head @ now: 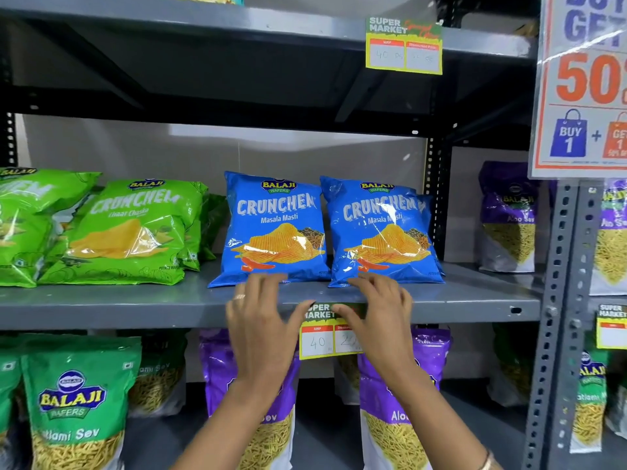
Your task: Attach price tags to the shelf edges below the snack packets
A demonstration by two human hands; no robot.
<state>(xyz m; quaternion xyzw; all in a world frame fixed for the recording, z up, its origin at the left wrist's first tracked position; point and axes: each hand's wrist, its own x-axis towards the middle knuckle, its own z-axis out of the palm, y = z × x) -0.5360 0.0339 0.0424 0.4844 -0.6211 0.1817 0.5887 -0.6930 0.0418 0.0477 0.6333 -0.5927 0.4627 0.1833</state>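
A yellow and green price tag (320,334) hangs on the front edge of the grey middle shelf (135,312), below two blue Crunchem packets (274,228). My left hand (263,330) touches the tag's upper left with its thumb, fingers spread over the shelf edge. Over on the tag's upper right side lies my right hand (380,320), thumb pressed on the top strip and covering part of the tag. Neither hand grips anything. A second price tag (403,47) is fixed to the upper shelf edge.
Green Crunchem packets (118,232) lie left on the middle shelf. Purple and green sev packets (78,401) stand below. A perforated grey upright (551,317) and a promo poster (583,83) are at the right, with another tag (612,325) beyond.
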